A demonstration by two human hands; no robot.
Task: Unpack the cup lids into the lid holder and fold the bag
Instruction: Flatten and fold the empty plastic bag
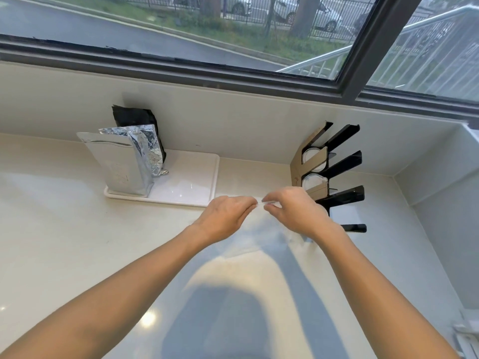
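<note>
Above the worktop (64, 229): left hand (225, 216) and right hand (298, 212) pinch the clear bag (261, 229) edge taut. Risk: thin film slips; lid holder (334, 174) nearby gets knocked.

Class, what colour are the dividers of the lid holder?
Glossy black, seen in the head view: lid holder.

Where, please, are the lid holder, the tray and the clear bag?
lid holder (343, 163), head view, on a black arm.
tray (191, 180), head view, on its bare right part.
clear bag (261, 229), head view, on the film below both hands.
</note>
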